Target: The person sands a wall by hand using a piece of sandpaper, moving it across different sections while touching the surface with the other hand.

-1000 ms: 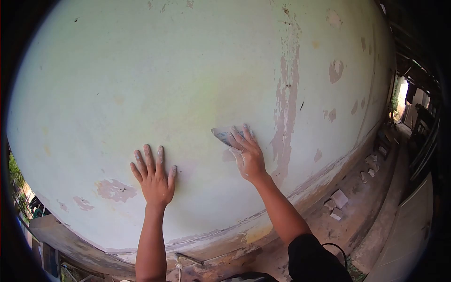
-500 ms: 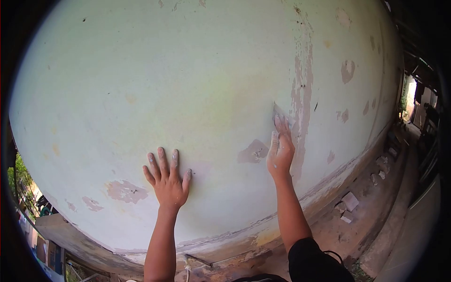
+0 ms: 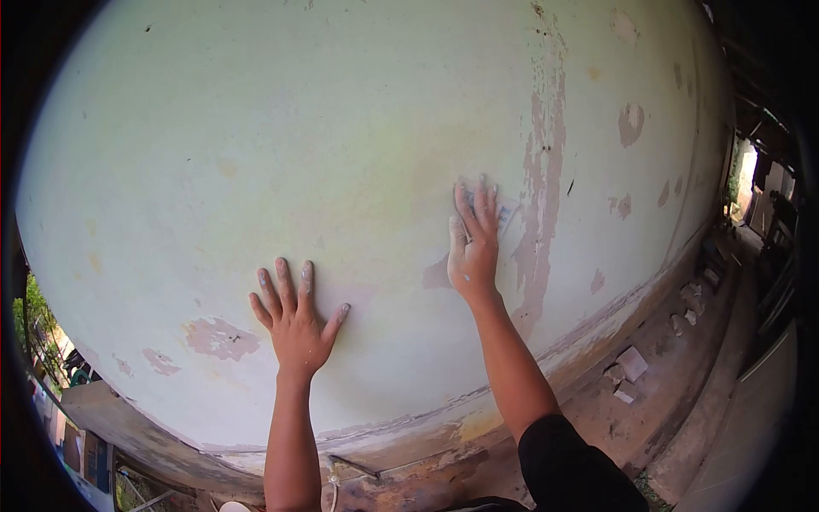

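A pale green wall (image 3: 367, 128) fills most of the head view. Against its lower left part lies my left hand (image 3: 294, 316), fingers spread and dusty, holding nothing. My right hand (image 3: 474, 243) presses a piece of sandpaper (image 3: 506, 215) flat on the wall, left of a long peeled strip (image 3: 543, 171). Only the sheet's right edge, with some blue print, shows beside the fingers; the rest is under the hand. White dust coats the fingertips. A bare patch (image 3: 437, 273) shows just left of the right wrist.
Other peeled patches mark the wall at lower left (image 3: 222, 339) and at right (image 3: 631, 125). Broken blocks (image 3: 632, 363) lie on the ground at lower right. A pipe (image 3: 354, 467) sticks out near the wall's base. Greenery (image 3: 38, 311) shows at far left.
My right hand has moved left across the wall with the sheet, now flatter under the fingers. My left hand's thumb is spread wider. The view has shifted slightly.
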The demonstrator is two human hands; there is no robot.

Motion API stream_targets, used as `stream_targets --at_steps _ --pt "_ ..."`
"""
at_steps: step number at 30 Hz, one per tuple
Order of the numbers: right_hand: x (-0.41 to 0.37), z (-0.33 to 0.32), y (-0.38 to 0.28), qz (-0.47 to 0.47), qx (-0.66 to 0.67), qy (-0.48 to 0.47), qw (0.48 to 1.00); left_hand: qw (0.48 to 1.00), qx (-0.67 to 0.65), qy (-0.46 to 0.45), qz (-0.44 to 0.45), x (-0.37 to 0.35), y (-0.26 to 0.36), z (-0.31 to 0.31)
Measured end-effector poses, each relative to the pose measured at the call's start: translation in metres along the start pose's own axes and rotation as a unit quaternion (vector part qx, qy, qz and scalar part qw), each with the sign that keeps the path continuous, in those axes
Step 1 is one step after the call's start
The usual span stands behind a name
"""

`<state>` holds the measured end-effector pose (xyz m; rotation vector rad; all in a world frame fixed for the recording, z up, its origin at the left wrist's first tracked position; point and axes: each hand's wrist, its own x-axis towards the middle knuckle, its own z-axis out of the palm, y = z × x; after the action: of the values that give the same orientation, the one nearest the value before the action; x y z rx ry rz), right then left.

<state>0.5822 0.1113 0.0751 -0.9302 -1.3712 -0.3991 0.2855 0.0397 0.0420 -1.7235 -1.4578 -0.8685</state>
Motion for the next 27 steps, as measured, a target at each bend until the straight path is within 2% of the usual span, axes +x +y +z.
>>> stream_targets --at_steps 1,3,5,7,8,10,11,13,15,17,18,20,23,25,26,27 --pt "-0.006 -0.005 0.0 -0.005 0.001 -0.003 1.0 1.0 -0.009 -0.016 -0.008 0.001 0.001 -0.003" --pt "-0.018 -0.022 0.005 -0.127 -0.003 -0.182 0.975 0.999 -0.02 -0.033 -0.024 -0.004 0.006 -0.003" --pt "-0.014 -0.044 0.033 -0.163 -0.049 -0.22 0.961 0.998 -0.034 -0.034 -0.047 -0.007 0.01 0.001" --pt "-0.01 -0.055 0.083 -0.145 -0.059 -0.147 0.977 0.997 -0.034 -0.03 -0.055 -0.009 0.014 0.005" --pt "-0.005 -0.055 0.093 -0.148 -0.058 -0.147 0.976 0.997 -0.034 -0.03 -0.056 -0.01 0.015 0.007" --pt "0.008 -0.056 0.097 0.014 0.004 0.045 0.999 0.997 -0.036 -0.033 -0.054 -0.009 0.015 0.007" --pt "0.005 -0.047 0.096 0.019 0.004 0.045 0.999 0.997 -0.037 -0.04 -0.051 -0.01 0.014 0.006" --pt "0.006 -0.021 0.048 0.06 0.095 0.069 0.991 0.998 -0.034 -0.037 -0.047 -0.011 0.014 0.005" --pt "-0.005 -0.001 0.003 -0.071 0.053 -0.034 0.995 0.998 -0.035 -0.031 -0.042 -0.01 0.014 0.007" --pt "-0.01 -0.006 -0.031 -0.207 -0.004 -0.22 0.953 0.998 -0.045 -0.024 -0.044 -0.012 0.012 0.009" --pt "-0.007 -0.014 -0.028 -0.206 -0.008 -0.217 0.954 0.998 -0.042 -0.026 -0.043 -0.012 0.011 0.01" --pt "0.013 -0.029 -0.01 -0.283 0.039 -0.301 0.91 0.998 -0.04 -0.031 -0.044 -0.014 0.012 0.008" --pt "0.04 -0.053 0.035 -0.288 -0.041 -0.27 0.918 0.997 -0.034 -0.048 -0.048 -0.014 0.011 0.009" --pt "0.053 -0.072 0.054 -0.232 -0.121 -0.198 0.945 0.998 -0.032 -0.035 -0.031 -0.013 0.01 0.009" --pt "0.054 -0.069 0.061 -0.236 -0.122 -0.197 0.944 0.998 -0.033 -0.032 -0.033 -0.012 0.008 0.007" --pt "0.057 -0.064 0.063 -0.146 -0.052 -0.108 0.982 0.998 -0.032 -0.04 -0.031 -0.012 0.008 0.006"
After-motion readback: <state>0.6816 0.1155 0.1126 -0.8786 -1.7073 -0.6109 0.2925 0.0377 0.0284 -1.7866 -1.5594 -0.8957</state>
